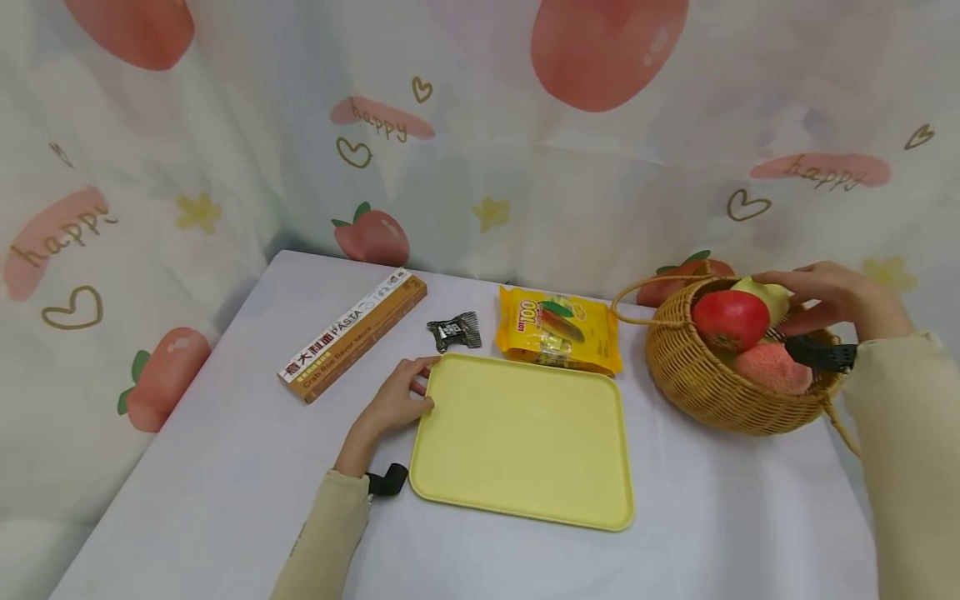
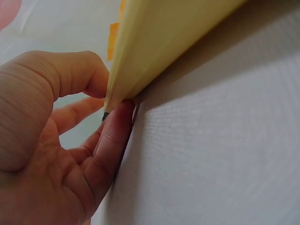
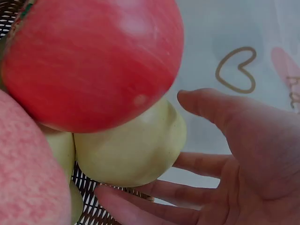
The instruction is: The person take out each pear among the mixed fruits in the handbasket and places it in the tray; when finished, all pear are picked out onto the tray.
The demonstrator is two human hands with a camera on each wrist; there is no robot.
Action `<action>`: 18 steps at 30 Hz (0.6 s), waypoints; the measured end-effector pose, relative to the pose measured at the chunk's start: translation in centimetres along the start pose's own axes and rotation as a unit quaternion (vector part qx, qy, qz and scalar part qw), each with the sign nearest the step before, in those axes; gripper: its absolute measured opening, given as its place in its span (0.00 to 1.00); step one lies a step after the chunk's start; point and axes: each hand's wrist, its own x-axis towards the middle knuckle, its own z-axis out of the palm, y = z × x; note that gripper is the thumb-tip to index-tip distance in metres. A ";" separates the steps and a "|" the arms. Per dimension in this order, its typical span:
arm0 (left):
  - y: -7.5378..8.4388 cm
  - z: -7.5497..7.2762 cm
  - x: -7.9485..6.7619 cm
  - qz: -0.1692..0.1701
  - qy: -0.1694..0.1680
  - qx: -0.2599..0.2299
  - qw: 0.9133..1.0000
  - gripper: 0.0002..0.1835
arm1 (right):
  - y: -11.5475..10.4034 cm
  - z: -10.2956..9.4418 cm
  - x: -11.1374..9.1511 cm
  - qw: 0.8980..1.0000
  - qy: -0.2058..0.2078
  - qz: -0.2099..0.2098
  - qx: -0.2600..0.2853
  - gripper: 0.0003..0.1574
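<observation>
Two hands are at work on a pale worktop (image 1: 225,467). The left hand (image 1: 393,402) pinches the near-left corner region of a yellow tray (image 1: 525,437), thumb on top of the rim and fingers (image 2: 115,136) tucked under its edge, as the left wrist view shows. That tray lies flat in the middle of the worktop, its long axis running roughly left to right, slightly skewed so that its far-left corner points toward a small dark hair clip (image 1: 454,332). The right hand (image 1: 840,300) reaches into a round wicker basket (image 1: 712,392) at the right, fingers curved loosely about a pale yellow-green fruit (image 3: 136,150) at the far side of the basket; the right wrist view shows the fingertips under it and the thumb held apart, so the grip is not closed. A red apple (image 1: 730,319) sits against that fruit, and a pinkish peach (image 1: 772,368) lies nearer. Just beyond the tray lies a yellow snack packet (image 1: 558,329), and to the left a long pasta box (image 1: 352,335) lies diagonally, its far end pointing right and away.
</observation>
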 end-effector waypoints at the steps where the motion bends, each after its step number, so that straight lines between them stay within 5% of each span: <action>1: 0.0 0.1 0.0 0.000 0.000 0.001 1.000 0.38 | 0.1 -0.1 0.2 1.000 -0.008 0.001 0.011 0.51; 8: 0.3 0.0 -0.1 -0.013 -0.002 0.000 1.000 0.37 | 0.5 -0.4 1.0 0.999 -0.028 0.004 0.018 0.47; 18: 0.5 -0.1 -0.2 -0.013 -0.002 -0.005 1.000 0.36 | 1.3 0.5 0.8 0.998 0.037 -0.007 0.055 0.53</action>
